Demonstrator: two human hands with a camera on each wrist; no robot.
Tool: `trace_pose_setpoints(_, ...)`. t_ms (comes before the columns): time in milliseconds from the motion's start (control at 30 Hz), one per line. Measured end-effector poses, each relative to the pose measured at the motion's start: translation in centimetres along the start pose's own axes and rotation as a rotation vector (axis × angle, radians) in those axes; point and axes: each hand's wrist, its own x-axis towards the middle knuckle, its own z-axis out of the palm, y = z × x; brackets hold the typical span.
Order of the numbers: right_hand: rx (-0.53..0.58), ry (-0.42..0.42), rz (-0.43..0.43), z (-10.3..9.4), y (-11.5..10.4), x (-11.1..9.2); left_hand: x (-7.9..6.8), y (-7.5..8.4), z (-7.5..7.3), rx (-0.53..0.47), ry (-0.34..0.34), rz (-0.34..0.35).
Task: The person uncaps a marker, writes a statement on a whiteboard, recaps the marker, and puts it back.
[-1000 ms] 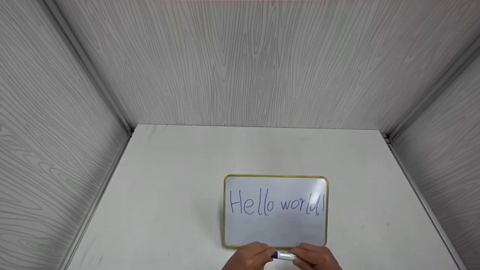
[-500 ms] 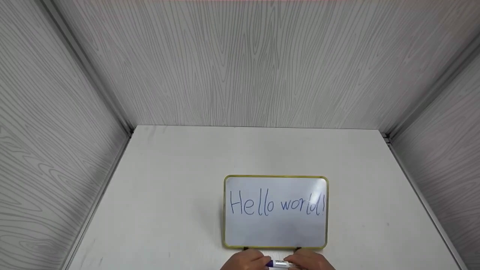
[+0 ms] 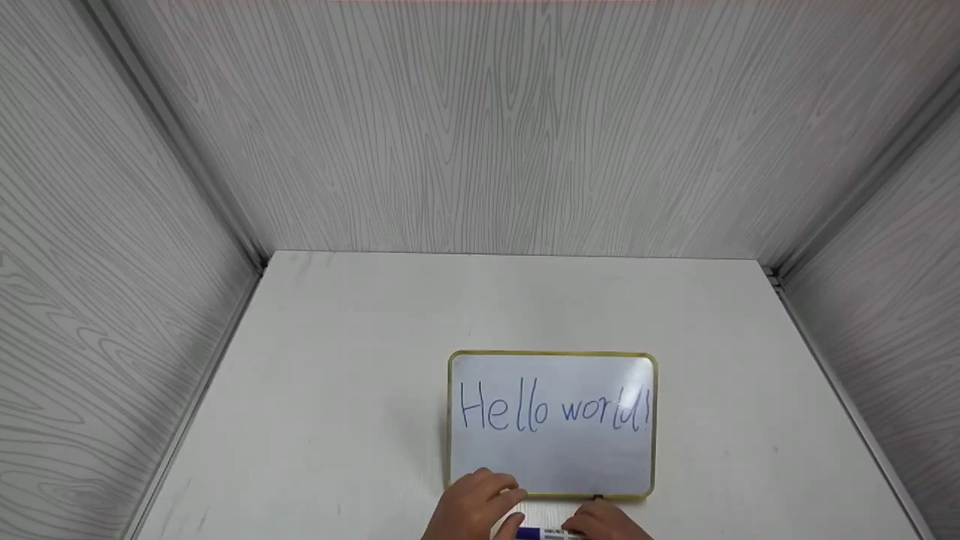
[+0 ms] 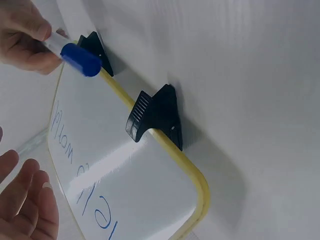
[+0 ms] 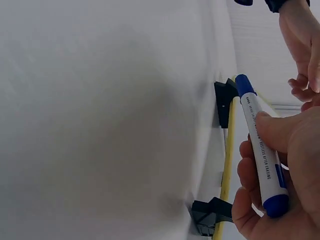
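My right hand (image 3: 604, 521) grips a white whiteboard marker (image 5: 260, 142) between thumb and fingers. The marker's blue cap (image 4: 81, 59) is on, pointing left toward my other hand. My left hand (image 3: 474, 504) is apart from the marker, fingers relaxed and holding nothing; in the head view it overlaps the lower left corner of the whiteboard. That whiteboard (image 3: 551, 457) has a yellow frame and reads "Hello world!" in blue. Black clips hold its near edge: one clip (image 4: 157, 115) by the left corner, another clip (image 4: 97, 50) farther right.
A white table (image 3: 352, 390) lies under the board. Grey wood-grain panels enclose it: a back wall (image 3: 480, 135), a left wall (image 3: 97, 300) and a right wall (image 3: 892, 262).
My left hand has let go of the marker's cap end, its fingers spreading as it moves up and left. The right hand has drawn slightly nearer and left with the marker.
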Motion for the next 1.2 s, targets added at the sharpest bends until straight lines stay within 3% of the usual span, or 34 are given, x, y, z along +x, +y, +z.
trace_pose_setpoints(100,-0.018,0.022,-0.088,1.0,1.2,-0.2,0.0,0.1,-0.1,0.010,-0.004,-0.008)
trace_pose_setpoints(200,-0.044,0.014,-0.115,1.7,1.7,-0.6,-0.1,0.0,0.0,0.012,-0.009,-0.012)
trace_pose_setpoints(533,-0.059,-0.038,-0.042,2.1,0.7,-1.3,-1.0,-0.7,0.5,0.034,0.048,0.036)
trace_pose_setpoints(867,-0.107,-0.021,-0.123,2.0,0.7,-1.0,-1.3,-0.9,0.4,0.020,0.043,0.014)
trace_pose_setpoints(1067,-0.122,-0.029,-0.116,1.2,0.0,-0.8,-1.3,-1.0,0.0,0.017,0.015,-0.017)
trace_pose_setpoints(1200,-0.124,-0.031,-0.007,-1.0,0.0,-0.6,-1.2,-1.5,-0.5,0.059,0.080,0.009)
